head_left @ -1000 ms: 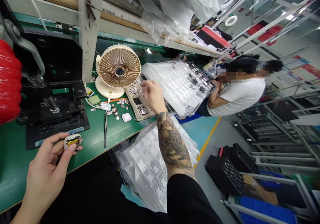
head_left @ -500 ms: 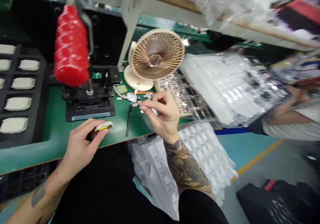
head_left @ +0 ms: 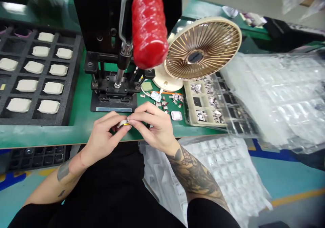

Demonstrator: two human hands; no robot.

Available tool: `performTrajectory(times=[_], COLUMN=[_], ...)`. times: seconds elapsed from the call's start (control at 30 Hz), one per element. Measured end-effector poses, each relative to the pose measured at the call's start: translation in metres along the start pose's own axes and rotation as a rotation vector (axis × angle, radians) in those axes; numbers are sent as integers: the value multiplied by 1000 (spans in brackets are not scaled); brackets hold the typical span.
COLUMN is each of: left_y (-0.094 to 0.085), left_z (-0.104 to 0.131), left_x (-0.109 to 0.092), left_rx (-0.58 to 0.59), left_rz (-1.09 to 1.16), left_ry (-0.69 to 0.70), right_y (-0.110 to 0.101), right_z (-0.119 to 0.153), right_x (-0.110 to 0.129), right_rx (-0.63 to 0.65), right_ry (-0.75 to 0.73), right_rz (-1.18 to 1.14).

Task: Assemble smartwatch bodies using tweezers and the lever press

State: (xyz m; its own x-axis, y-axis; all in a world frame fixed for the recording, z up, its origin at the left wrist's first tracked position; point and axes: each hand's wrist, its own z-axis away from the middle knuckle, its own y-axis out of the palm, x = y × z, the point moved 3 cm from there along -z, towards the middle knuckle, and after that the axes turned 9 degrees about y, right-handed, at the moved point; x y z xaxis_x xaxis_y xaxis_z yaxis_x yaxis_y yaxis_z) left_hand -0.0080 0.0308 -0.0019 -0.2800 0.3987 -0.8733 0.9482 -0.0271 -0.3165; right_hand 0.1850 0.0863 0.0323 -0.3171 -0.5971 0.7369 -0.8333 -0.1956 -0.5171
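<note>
My left hand (head_left: 108, 133) pinches a small white case with a yellow strip (head_left: 123, 123) between thumb and fingers, just in front of the bench press. My right hand (head_left: 154, 126) meets it there, its thumb and index fingertips pressed together against the case's right end. Whatever sits between those right fingertips is too small to make out. Behind both hands stands the black press (head_left: 115, 89) with its red ribbed handle (head_left: 149, 28). Small loose metallic pieces (head_left: 164, 103) and a white rounded-square part (head_left: 176, 115) lie on the green bench right of the press.
A black foam tray (head_left: 73, 82) with several off-white cases is on the left. The cream fan (head_left: 200, 52) stands right of the press, behind a divided parts box (head_left: 188, 114). Plastic-wrapped clear trays (head_left: 279, 96) lie farther right. Bubble-like plastic sheeting (head_left: 215, 167) hangs below the bench edge.
My right hand has come from over the loose pieces to the case in my left hand, and the two hands now meet. The view has shifted, showing more of the foam tray.
</note>
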Motion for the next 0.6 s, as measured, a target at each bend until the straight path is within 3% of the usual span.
performTrajectory(times=[0.27, 0.43, 0.5, 0.6], left_y=[-4, -6, -6, -10], left_z=[1, 1, 1, 5], left_x=[3, 2, -1, -6], left_rx=[29, 59, -36, -304], left_rz=[49, -5, -7, 40], left_ry=[-71, -37, -66, -129], right_y=[13, 12, 7, -3], right_z=[15, 19, 33, 76], right_x=[-3, 0, 5, 10], right_rx=[77, 71, 25, -143], right_ry=[-276, -254, -182, -65], right_rz=[371, 418, 448, 420])
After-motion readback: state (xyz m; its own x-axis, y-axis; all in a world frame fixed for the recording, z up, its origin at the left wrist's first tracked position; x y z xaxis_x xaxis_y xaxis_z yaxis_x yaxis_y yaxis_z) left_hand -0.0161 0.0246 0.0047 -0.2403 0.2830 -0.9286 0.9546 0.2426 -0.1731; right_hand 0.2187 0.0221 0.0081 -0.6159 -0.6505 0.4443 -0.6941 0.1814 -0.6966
